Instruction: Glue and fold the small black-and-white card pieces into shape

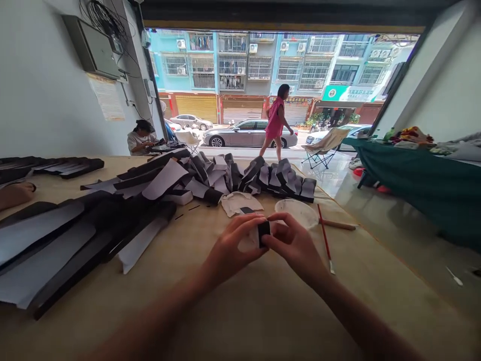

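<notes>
A small black piece [263,233] with white backing is held up over the table [263,321], pinched in the closed grip of both the left hand [233,245] and the right hand [295,245]. A clear round dish [296,213] and a red-handled brush [325,235] are lying just beside them, and black-and-white cut pieces [270,180] are heaped beyond.

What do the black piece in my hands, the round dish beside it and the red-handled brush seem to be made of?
The black piece looks like matte foam or rubbery sheet, with a thick, dull edge and a pale, paper-like layer beside it, though fingers hide much. The round dish looks like thin translucent plastic, since light shows through. The brush has a glossy red handle, either painted wood or plastic.
</notes>
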### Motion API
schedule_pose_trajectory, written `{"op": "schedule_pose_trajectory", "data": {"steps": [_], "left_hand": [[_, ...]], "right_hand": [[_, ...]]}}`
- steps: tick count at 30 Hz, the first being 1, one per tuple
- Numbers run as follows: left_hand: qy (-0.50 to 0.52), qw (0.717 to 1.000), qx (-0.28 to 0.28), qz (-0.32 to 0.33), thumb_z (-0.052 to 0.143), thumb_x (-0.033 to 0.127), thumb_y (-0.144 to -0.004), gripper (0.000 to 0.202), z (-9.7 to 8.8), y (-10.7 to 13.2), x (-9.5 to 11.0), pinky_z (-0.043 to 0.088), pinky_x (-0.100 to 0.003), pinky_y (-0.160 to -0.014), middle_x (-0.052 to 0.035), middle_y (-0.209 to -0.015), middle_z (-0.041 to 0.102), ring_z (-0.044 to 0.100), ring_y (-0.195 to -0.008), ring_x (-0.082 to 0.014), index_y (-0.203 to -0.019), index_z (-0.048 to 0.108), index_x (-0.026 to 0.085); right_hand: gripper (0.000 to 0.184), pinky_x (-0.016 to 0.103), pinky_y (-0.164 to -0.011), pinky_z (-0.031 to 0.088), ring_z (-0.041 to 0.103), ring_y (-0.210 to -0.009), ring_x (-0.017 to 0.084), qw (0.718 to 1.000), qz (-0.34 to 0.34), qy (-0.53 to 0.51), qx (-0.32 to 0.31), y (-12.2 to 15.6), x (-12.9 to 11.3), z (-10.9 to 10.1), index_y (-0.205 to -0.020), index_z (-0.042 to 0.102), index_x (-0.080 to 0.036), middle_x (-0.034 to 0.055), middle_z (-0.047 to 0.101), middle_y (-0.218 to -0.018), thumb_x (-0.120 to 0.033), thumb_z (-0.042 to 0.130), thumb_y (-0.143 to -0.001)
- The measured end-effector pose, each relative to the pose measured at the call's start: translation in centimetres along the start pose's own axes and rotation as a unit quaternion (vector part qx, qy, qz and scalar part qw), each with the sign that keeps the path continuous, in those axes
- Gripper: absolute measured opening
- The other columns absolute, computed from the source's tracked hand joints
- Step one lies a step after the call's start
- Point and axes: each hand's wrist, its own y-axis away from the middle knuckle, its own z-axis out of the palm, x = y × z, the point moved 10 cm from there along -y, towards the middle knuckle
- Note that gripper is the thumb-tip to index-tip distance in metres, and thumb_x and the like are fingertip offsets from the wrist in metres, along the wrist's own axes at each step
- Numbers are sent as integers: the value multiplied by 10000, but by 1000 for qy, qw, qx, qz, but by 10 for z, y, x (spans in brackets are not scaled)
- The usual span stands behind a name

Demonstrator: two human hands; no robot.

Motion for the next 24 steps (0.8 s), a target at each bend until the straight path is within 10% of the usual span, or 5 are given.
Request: {"op": "schedule_pose_trajectory", "data": {"steps": [16, 24], "left_hand": [[26, 1000, -8, 1, 713, 197, -737, 529, 3, -1, 1, 581, -306, -777, -107, -1201, 597, 577, -1116, -220, -1231, 525, 227], [-6, 999, -12, 37, 711, 211, -743, 519, 6, -2, 10, 529, -391, -952, -105, -1175, 610, 578, -1129, -220, -1227, 521, 215]], "right_hand": [[307, 239, -590, 421, 530, -635, 107, 999, 2, -35, -3, 3, -8, 3, -987, 499, -231, -71, 531, -633, -242, 679, -738], [417, 250, -580, 459, 569, -627, 117, 999, 16, -42, 13, 2, -4, 1, -1051, 491, -226, -54, 591, -662, -321, 720, -717]]}}
